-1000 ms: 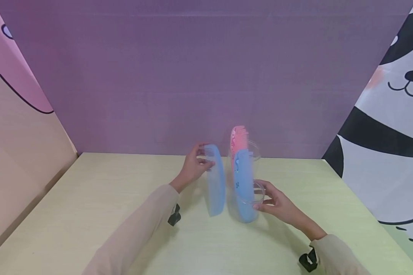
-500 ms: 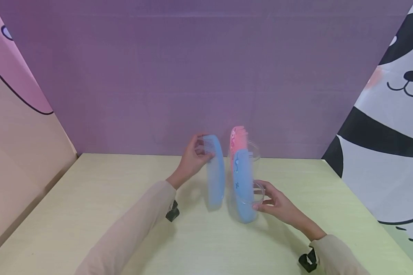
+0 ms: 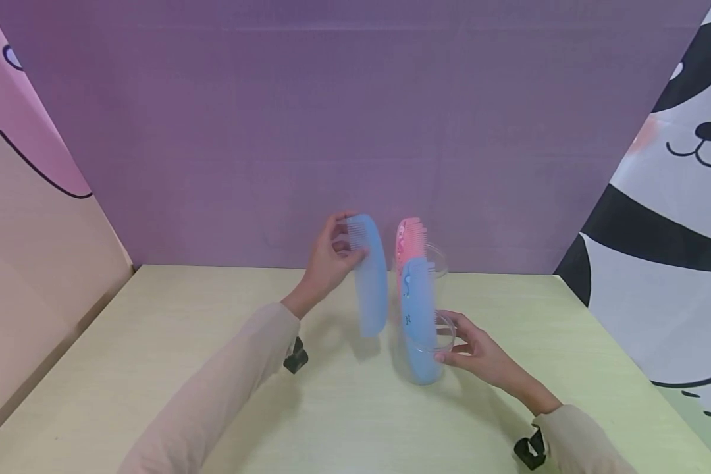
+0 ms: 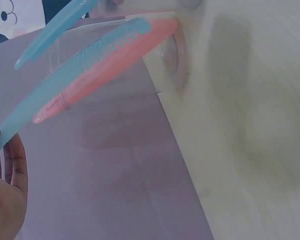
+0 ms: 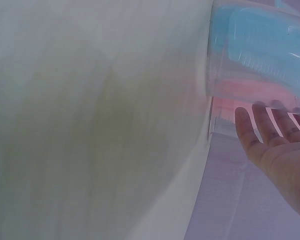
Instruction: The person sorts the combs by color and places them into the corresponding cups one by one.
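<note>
My left hand (image 3: 326, 263) pinches a blue comb (image 3: 372, 283) near its top and holds it upright above the table, teeth to the left. That same comb (image 4: 55, 82) crosses in front of the pink one in the left wrist view. To its right, a second blue comb (image 3: 417, 303) stands in a clear plastic cup (image 3: 453, 329). My right hand (image 3: 474, 345) grips this cup from the right side. Just behind stands a pink comb (image 3: 410, 240) in another clear cup (image 3: 440, 260). In the right wrist view, my fingers (image 5: 262, 122) lie along the clear cup's wall.
The pale wood table (image 3: 184, 368) reaches back to a purple wall (image 3: 272, 131). A panel with a panda print (image 3: 658, 263) borders the right side, and a pink and beige panel (image 3: 29, 230) the left.
My left hand has risen and moved slightly away, lifting the blue comb higher off the table. My right hand and both cups have stayed in place.
</note>
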Available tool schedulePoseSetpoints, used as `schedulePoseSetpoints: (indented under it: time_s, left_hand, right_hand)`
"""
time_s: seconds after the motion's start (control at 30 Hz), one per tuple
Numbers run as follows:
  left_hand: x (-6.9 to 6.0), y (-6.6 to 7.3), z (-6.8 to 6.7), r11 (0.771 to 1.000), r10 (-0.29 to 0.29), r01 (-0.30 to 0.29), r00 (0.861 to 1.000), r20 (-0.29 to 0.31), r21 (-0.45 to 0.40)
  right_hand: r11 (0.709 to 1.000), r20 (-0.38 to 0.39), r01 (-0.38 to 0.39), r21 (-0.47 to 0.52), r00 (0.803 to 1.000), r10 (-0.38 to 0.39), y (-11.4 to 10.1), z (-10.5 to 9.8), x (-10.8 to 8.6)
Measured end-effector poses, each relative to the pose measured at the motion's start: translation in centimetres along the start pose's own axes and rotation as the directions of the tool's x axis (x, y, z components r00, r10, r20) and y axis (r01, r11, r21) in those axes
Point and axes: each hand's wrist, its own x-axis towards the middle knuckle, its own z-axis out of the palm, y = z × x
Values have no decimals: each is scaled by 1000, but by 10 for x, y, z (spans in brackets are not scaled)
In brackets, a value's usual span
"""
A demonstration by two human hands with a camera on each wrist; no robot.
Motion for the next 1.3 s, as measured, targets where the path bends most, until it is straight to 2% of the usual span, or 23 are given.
schedulePoseSetpoints:
  time_s: [0.33, 0.67, 0.73, 0.97, 1.03, 1.3]
  left_hand:
    - [7, 14, -5, 996, 85, -86, 996, -39, -26]
    - [7, 28, -5, 991, 111, -114, 993, -44, -64]
    - [8, 28, -3, 990, 114, -117, 993, -43, -80]
    - [16, 8, 10, 983, 134, -139, 990, -45, -119]
    - [16, 7, 14, 980, 143, -149, 988, -50, -130]
    - [4, 31, 28, 975, 166, -175, 983, -77, -140]
  right_hand:
    - [1000, 1, 12, -1, 1000, -12, 2, 1, 0]
    - [1000, -5, 28, 5, 1000, -28, 2, 1, 0]
    - [999, -3, 39, -5, 999, -39, 2, 0, 0]
    - [1000, 2, 23, 8, 1000, -23, 1, 1, 0]
    - [1000, 5, 18, 15, 1000, -19, 1, 1, 0]
    - [1000, 10, 22, 20, 1000, -22, 1, 1, 1]
